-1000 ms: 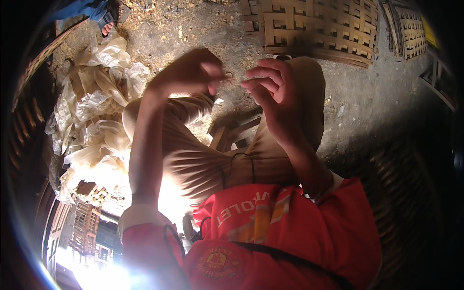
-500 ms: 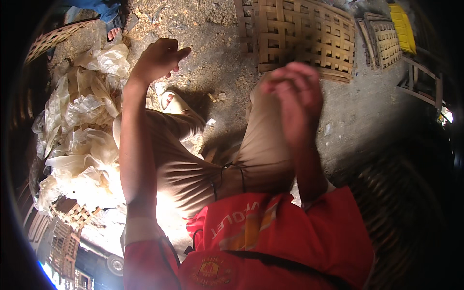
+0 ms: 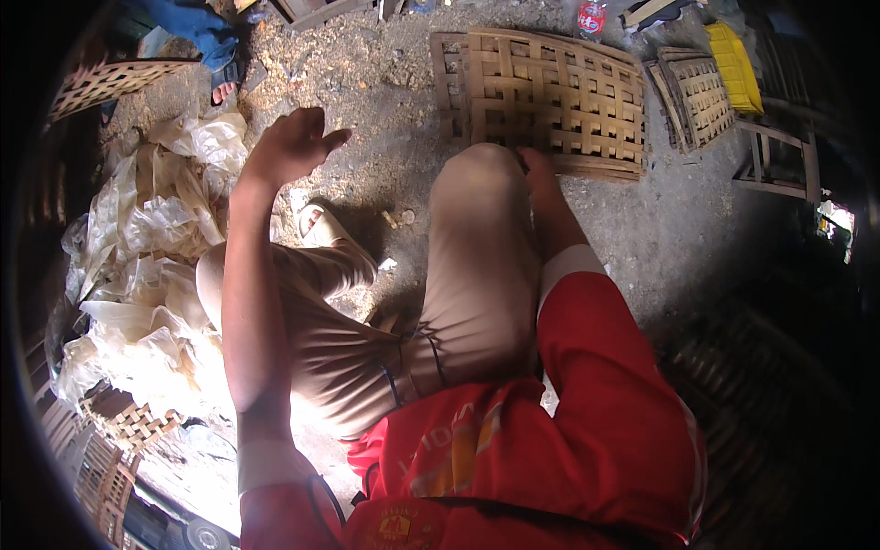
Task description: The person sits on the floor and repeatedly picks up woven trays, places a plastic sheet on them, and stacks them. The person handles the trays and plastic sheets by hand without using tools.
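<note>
My left hand [image 3: 291,145] is raised above the floor, beyond my left knee. Its fingers curl in with the thumb sticking out to the right, and no object shows in it. My right hand [image 3: 533,163] is low beside my right knee [image 3: 481,174], at the near edge of a woven slatted panel [image 3: 559,96]. The knee and shadow hide its fingers, so I cannot tell whether it grips the panel. The panel is light brown, with square gaps, and lies over another like it.
Crumpled translucent plastic sheeting [image 3: 151,247] is heaped at the left. Smaller woven panels [image 3: 698,96], a yellow crate [image 3: 736,69] and a wooden frame [image 3: 779,160] stand at the far right. A red-labelled bottle [image 3: 591,16] lies at the back. Another person's foot [image 3: 223,90] shows far left.
My right hand has dropped from above my right knee to beside it, near the panel edge. My left hand has shifted slightly nearer. The view has tilted, showing more of the back.
</note>
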A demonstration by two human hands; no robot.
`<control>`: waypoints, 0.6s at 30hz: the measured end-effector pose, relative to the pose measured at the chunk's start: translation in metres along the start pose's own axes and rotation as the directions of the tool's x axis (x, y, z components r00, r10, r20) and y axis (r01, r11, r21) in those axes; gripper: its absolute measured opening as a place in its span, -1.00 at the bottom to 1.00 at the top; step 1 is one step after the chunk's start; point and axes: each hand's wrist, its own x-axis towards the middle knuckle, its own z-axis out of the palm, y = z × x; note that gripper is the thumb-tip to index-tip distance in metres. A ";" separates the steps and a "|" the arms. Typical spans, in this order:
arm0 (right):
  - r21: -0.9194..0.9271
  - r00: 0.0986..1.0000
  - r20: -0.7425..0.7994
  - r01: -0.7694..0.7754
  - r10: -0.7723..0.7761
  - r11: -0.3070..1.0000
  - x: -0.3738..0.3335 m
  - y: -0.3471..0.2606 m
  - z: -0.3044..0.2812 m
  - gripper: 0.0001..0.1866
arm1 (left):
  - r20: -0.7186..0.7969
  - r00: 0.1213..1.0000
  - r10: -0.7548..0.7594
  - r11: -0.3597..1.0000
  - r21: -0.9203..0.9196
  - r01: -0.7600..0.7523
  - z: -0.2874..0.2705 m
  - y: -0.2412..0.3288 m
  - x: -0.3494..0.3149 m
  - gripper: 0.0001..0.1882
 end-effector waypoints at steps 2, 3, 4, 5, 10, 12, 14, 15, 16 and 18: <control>-0.082 0.998 -0.061 -0.019 0.014 0.996 0.003 0.003 -0.004 -0.41 | -0.015 1.000 0.023 1.000 -0.001 -0.023 0.003 -0.005 -0.003 -0.48; -0.069 0.997 -0.065 -0.034 0.029 0.997 0.003 0.003 -0.008 -0.48 | -0.018 1.000 0.021 1.000 0.002 -0.020 0.005 -0.007 -0.005 -0.48; -0.047 0.993 -0.103 -0.054 0.049 0.997 0.003 0.002 -0.011 -0.56 | -0.034 0.999 0.017 1.000 0.004 -0.017 0.006 -0.009 -0.007 -0.49; -0.026 0.997 -0.080 -0.012 0.010 1.000 0.003 0.001 -0.014 -0.56 | -0.042 0.999 0.034 0.999 0.014 -0.033 0.008 -0.009 -0.008 -0.52; 0.057 0.970 -0.197 0.158 -0.144 0.986 0.010 0.001 -0.032 -0.53 | -0.054 0.996 0.073 0.996 0.046 -0.070 0.013 -0.015 -0.019 -0.57; -0.103 0.972 -0.218 0.061 -0.083 0.993 0.013 -0.010 -0.047 -0.52 | -0.111 0.977 0.184 0.973 0.161 -0.165 0.013 -0.017 -0.025 -0.57; -0.503 0.937 -0.234 0.111 -0.259 0.857 0.006 -0.027 -0.070 -0.56 | -0.042 0.996 0.079 0.995 0.068 -0.076 0.011 -0.018 -0.029 -0.53; -0.743 0.863 -0.166 0.208 -0.477 0.636 -0.002 -0.036 -0.080 -0.60 | -0.005 0.999 0.033 0.999 0.022 -0.033 0.012 -0.017 -0.031 -0.50; -0.649 0.822 -0.232 0.267 -0.520 0.712 -0.007 -0.050 -0.081 -0.61 | -0.017 0.999 0.051 0.999 0.012 -0.050 0.011 -0.015 -0.032 -0.50; -0.010 0.818 -0.462 0.383 -0.344 0.924 -0.020 -0.088 -0.075 -0.61 | -0.005 0.997 0.079 0.997 0.025 -0.079 0.013 -0.012 -0.037 -0.50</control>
